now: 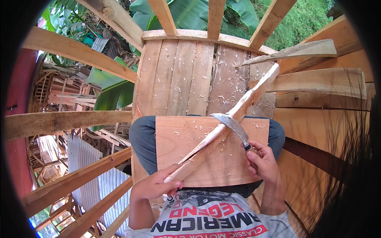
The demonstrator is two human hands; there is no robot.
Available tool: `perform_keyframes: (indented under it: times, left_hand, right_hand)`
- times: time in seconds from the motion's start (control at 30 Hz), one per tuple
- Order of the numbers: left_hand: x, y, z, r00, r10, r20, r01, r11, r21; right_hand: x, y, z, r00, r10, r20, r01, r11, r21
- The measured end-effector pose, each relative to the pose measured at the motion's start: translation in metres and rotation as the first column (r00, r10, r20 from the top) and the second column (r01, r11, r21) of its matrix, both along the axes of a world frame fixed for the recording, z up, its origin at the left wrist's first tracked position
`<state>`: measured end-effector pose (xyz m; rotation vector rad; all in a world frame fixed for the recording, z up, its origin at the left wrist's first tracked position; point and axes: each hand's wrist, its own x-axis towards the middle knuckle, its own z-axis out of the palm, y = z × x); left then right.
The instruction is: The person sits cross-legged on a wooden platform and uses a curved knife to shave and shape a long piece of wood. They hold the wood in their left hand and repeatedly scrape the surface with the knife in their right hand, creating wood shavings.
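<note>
A long, rough piece of wood (210, 139) slants across a flat board (198, 168) that lies on my lap. My left hand (158, 181) is closed around the near end of the piece, where a dark split runs along the grain. In my right hand (260, 160) is the dark handle of a curved knife (237, 129), shaped like a sickle. Its blade crosses the top of the wood at about mid-length, the tip pointing left. The wood's far end reaches past the board, over the plank floor.
Pale shavings are scattered over the plank floor (182, 79) and the board. Two thick wood pieces (313, 82) lie at the right by a plank wall. Wooden railing slats (71, 123) surround the left and far sides, with banana leaves and corrugated metal sheets (83, 162) beyond.
</note>
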<state>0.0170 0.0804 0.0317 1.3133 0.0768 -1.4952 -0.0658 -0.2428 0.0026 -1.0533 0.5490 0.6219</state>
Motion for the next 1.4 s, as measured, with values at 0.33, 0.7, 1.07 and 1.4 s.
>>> perform_keyframes:
  times: [0.33, 0.7, 1.07, 1.4]
  left_hand:
    - [0.000, 0.000, -0.006, 0.990, -0.073, 0.123, 0.078, 0.996, -0.034]
    - [-0.002, -0.001, -0.006, 0.996, -0.020, 0.083, 0.028, 0.996, -0.088]
    - [-0.001, 0.002, -0.011, 0.993, -0.050, 0.102, 0.062, 0.992, -0.114]
    - [-0.002, 0.002, -0.006, 0.987, -0.064, 0.144, 0.073, 0.996, -0.059]
  right_hand:
    - [-0.007, 0.000, 0.001, 0.996, 0.058, 0.065, -0.058, 0.998, -0.011]
    - [-0.005, 0.003, -0.004, 0.990, -0.094, 0.103, 0.105, 0.988, -0.112]
    - [-0.007, 0.005, -0.018, 0.895, -0.423, 0.138, 0.444, 0.872, -0.206]
    - [-0.015, -0.017, -0.013, 0.890, -0.426, 0.163, 0.432, 0.902, -0.005]
